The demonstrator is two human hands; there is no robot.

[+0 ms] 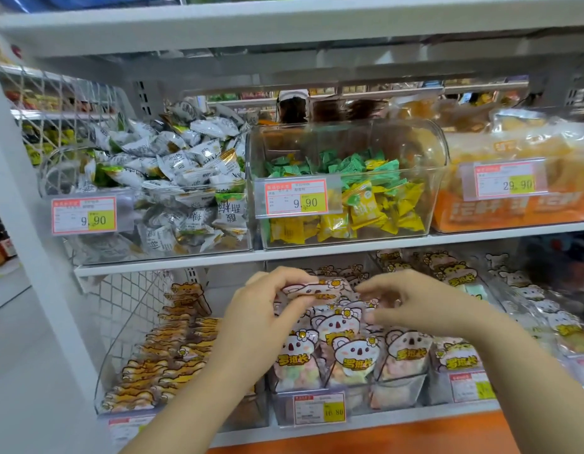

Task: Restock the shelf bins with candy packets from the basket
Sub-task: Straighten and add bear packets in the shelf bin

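Left hand (261,309) pinches a koala packet (317,288); right hand (412,306) (blurred) grip unclear.

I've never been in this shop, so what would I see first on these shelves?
In the middle, low down, the left hand pinches a koala packet above a clear bin full of the same packets, with the right hand at the packet's other end. On the shelf above sits a bin of green and yellow sweets with a yellow price tag on its front.
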